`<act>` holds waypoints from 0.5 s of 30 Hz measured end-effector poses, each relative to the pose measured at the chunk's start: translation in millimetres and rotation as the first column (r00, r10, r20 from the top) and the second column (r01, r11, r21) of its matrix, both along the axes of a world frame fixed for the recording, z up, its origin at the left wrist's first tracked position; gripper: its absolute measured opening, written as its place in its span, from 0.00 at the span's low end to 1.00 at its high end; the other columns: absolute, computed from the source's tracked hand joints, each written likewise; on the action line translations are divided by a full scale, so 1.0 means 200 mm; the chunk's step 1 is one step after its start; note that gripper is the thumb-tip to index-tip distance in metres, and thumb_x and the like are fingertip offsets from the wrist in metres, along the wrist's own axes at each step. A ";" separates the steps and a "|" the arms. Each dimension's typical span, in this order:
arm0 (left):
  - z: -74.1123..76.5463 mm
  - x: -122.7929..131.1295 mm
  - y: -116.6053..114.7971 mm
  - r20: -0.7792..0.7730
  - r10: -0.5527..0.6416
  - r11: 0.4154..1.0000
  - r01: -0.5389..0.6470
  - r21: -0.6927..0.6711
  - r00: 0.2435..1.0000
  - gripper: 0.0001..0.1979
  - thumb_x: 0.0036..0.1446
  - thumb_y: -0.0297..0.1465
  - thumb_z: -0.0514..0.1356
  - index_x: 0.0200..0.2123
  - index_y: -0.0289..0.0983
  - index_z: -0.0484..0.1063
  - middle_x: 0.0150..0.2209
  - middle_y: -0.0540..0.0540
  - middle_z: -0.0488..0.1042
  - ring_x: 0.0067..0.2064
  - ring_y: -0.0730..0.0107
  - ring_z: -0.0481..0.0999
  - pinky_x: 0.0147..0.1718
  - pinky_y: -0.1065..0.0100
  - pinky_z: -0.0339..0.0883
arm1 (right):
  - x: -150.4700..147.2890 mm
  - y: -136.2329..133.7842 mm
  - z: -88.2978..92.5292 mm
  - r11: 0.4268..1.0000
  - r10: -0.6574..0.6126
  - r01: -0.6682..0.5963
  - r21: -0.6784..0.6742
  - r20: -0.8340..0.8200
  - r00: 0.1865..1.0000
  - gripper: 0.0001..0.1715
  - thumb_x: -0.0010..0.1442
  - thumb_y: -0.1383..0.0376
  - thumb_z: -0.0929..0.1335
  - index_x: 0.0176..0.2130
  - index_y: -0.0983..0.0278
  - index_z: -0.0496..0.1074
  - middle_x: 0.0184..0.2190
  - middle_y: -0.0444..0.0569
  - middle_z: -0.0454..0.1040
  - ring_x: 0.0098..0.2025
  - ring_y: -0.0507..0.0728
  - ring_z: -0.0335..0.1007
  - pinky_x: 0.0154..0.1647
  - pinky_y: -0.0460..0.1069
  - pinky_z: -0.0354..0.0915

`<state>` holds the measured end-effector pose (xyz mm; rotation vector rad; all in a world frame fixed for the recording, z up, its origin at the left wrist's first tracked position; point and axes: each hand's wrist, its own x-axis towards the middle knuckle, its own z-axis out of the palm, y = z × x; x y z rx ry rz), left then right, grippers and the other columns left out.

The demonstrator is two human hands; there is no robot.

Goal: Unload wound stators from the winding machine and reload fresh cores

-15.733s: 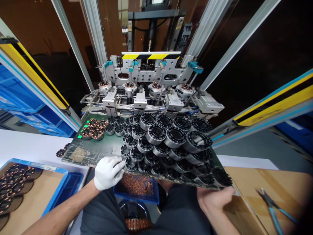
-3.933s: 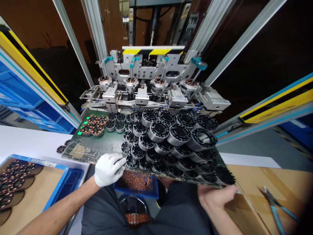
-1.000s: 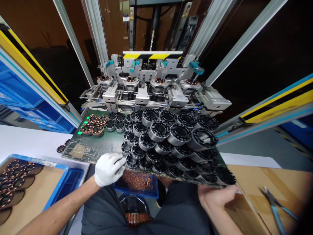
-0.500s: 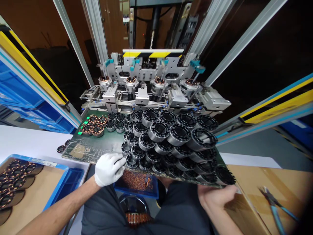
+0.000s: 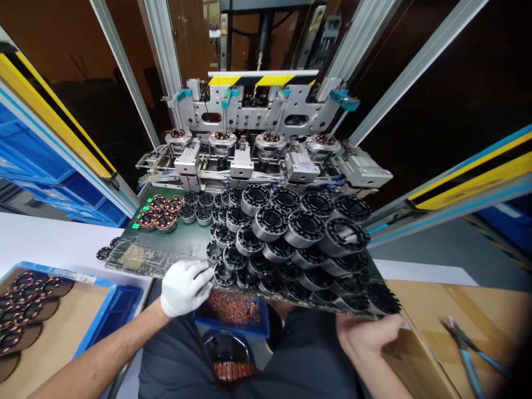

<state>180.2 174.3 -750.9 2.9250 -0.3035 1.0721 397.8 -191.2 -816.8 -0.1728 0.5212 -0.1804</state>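
Note:
My left hand (image 5: 187, 288), in a white glove, rests at the front edge of the green board (image 5: 166, 246), its fingertips beside the lower-left ring of the stacked black and silver rings (image 5: 272, 221). Its fingers are bent close together, and whether they grip anything is hidden. Bare, my right hand (image 5: 369, 331) is at the board's front right edge, under the last rings; most of its fingers are out of sight below the board. Several copper-wound rings (image 5: 164, 213) lie at the board's left, with smaller dark rings (image 5: 197, 208) beside them.
Behind the board stands a machine with metal clamps (image 5: 242, 160) and a striped bar (image 5: 261, 79). A blue-rimmed tray (image 5: 93, 280) of copper-wound rings is at the left. Pliers (image 5: 465, 349) lie on cardboard at the right. A blue bin (image 5: 264, 318) sits below the board.
The machine's striped bar and its metal plate have risen, and the teal-topped rods with them. Both my hands and the rings on the board have stayed in place.

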 end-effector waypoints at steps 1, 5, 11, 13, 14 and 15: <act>0.00 0.00 0.00 -0.002 0.001 1.000 -0.001 -0.003 1.000 0.10 0.77 0.31 0.58 0.51 0.40 0.81 0.47 0.43 0.87 0.46 0.55 0.88 0.44 0.56 0.77 | 0.00 0.00 -0.01 0.999 0.005 -0.006 -0.037 -0.020 1.000 0.22 0.52 0.64 0.65 0.44 0.56 0.82 0.38 0.46 0.86 0.37 0.65 0.86 0.37 0.64 0.88; 0.00 0.00 0.01 -0.004 -0.004 1.000 0.004 -0.009 1.000 0.10 0.76 0.31 0.59 0.50 0.40 0.82 0.47 0.43 0.88 0.47 0.55 0.88 0.45 0.56 0.77 | 0.01 -0.02 -0.06 0.984 0.002 -0.020 -0.176 -0.104 0.995 0.22 0.52 0.62 0.65 0.43 0.55 0.83 0.39 0.46 0.87 0.40 0.65 0.87 0.38 0.63 0.88; 0.00 0.00 0.01 -0.009 0.000 1.000 0.000 -0.012 1.000 0.10 0.74 0.30 0.60 0.50 0.40 0.82 0.46 0.43 0.88 0.47 0.55 0.88 0.45 0.56 0.77 | 0.04 -0.04 -0.16 0.924 -0.046 0.026 -0.380 -0.042 0.998 0.18 0.50 0.60 0.69 0.41 0.54 0.84 0.39 0.47 0.87 0.43 0.66 0.87 0.40 0.62 0.88; -0.01 0.00 0.01 -0.008 -0.003 1.000 0.003 -0.012 1.000 0.10 0.75 0.30 0.60 0.51 0.39 0.82 0.47 0.43 0.87 0.47 0.55 0.88 0.45 0.56 0.77 | 0.03 -0.05 -0.14 0.958 -0.027 0.010 -0.286 -0.054 0.998 0.17 0.54 0.61 0.68 0.41 0.54 0.84 0.39 0.47 0.87 0.42 0.66 0.87 0.40 0.63 0.87; -0.01 0.00 0.01 -0.008 -0.003 1.000 0.003 -0.011 1.000 0.10 0.75 0.31 0.60 0.51 0.39 0.82 0.47 0.43 0.87 0.47 0.55 0.88 0.44 0.56 0.77 | 0.02 -0.05 -0.13 0.977 -0.015 0.000 -0.213 -0.067 0.998 0.17 0.56 0.62 0.67 0.40 0.54 0.84 0.39 0.48 0.87 0.41 0.65 0.87 0.40 0.63 0.87; -0.01 0.00 0.00 -0.006 -0.003 1.000 0.003 -0.009 1.000 0.10 0.75 0.31 0.59 0.51 0.39 0.81 0.47 0.43 0.87 0.47 0.55 0.88 0.44 0.56 0.77 | 0.01 -0.04 -0.12 0.990 -0.007 -0.004 -0.143 -0.081 0.997 0.18 0.58 0.63 0.66 0.41 0.54 0.84 0.39 0.48 0.87 0.40 0.65 0.87 0.40 0.63 0.87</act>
